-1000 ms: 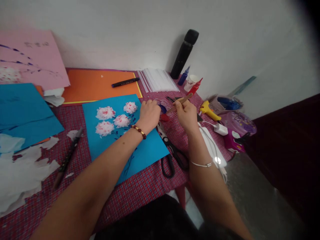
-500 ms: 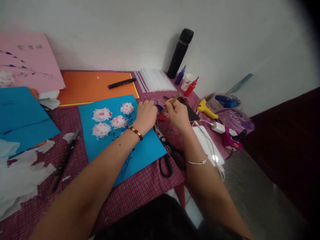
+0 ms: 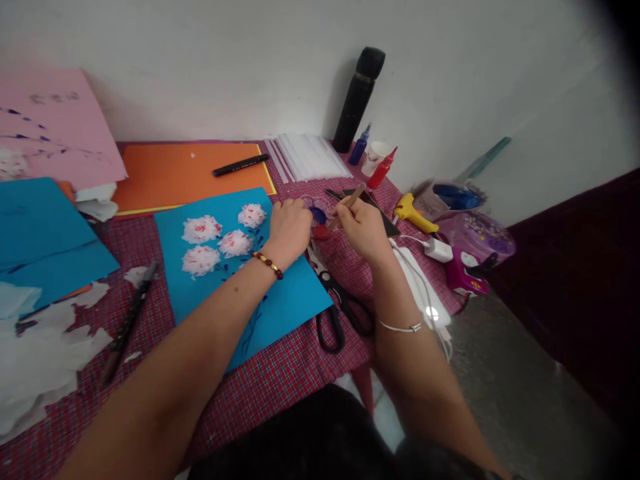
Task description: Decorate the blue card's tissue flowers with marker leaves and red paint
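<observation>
Centrally, right hand point(image 3: 363, 230) fingers grip a wooden brush point(image 3: 347, 203) over the paint dish point(image 3: 317, 215); left hand point(image 3: 290, 230) fingers curl closed against the dish.

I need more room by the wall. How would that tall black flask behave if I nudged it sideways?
The flask is tall, narrow and leaning on the wall, so it would probably tip rather than slide. Being round, it would likely roll toward the bottles.

Your worktop point(image 3: 280, 393) is wearing a red checked cloth, and it's carrying a blue sheet point(image 3: 240, 267) with white flowers, an orange sheet point(image 3: 180, 175) under a black marker point(image 3: 240, 165), black scissors point(image 3: 340, 308), torn white tissue point(image 3: 40, 360) and a yellow glue gun point(image 3: 413, 212).
</observation>
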Tool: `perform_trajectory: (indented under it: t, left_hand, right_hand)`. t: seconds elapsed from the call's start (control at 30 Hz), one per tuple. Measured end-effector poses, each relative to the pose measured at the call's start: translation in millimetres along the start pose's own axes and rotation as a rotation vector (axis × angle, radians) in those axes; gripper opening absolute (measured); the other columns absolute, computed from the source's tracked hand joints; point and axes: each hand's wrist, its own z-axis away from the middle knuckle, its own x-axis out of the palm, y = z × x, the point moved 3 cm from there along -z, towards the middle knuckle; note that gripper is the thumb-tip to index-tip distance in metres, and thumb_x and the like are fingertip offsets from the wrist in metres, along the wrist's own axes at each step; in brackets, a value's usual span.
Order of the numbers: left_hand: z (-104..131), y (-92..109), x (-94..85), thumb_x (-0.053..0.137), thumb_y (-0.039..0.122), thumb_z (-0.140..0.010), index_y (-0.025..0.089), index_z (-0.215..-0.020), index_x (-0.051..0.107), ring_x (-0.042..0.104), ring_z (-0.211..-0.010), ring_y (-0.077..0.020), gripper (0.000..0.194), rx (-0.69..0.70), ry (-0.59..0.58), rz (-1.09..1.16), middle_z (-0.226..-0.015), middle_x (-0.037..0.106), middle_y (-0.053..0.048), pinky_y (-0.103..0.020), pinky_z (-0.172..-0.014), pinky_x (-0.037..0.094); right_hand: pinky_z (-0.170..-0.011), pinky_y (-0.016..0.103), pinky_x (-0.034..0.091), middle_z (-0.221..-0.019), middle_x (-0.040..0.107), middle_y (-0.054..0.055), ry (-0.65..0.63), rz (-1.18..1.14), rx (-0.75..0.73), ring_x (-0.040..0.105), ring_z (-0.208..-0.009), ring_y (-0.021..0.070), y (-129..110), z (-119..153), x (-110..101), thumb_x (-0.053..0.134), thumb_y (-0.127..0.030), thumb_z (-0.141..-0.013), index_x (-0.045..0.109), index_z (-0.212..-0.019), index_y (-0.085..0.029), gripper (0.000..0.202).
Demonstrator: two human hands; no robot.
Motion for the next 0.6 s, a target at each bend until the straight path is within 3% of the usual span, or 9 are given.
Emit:
perform_trajectory:
  t: [0.37,0.6]
  left_hand:
    - [1.5,0.3,-2.0,0.039,0.009,-0.094,0.009,-0.1,0.072,0.059,-0.106,-0.0312,0.034,0.009,-0.012,-0.013,-0.108,0.066,-0.019,-0.044,-0.088,0.043]
    - [1.0,0.4,-0.9,0.039,0.008,-0.093,0.009,-0.1,0.073,0.058,-0.106,-0.0308,0.035,-0.004,-0.022,0.005,-0.108,0.066,-0.019,-0.044,-0.089,0.041]
  right_hand:
    - [-0.076,0.036,0.045,-0.078,0.067,0.004,0.068,0.002,0.055,0.062,-0.074,0.02,7.8,0.4,-9.9,0.043,-0.035,-0.092,0.064,-0.085,-0.02,0.027]
    - [-0.076,0.034,0.045,-0.08,0.068,0.004,0.019,-0.048,0.075,0.061,-0.075,0.0191,10.8,1.6,-8.7,0.044,-0.034,-0.09,0.064,-0.083,-0.02,0.025]
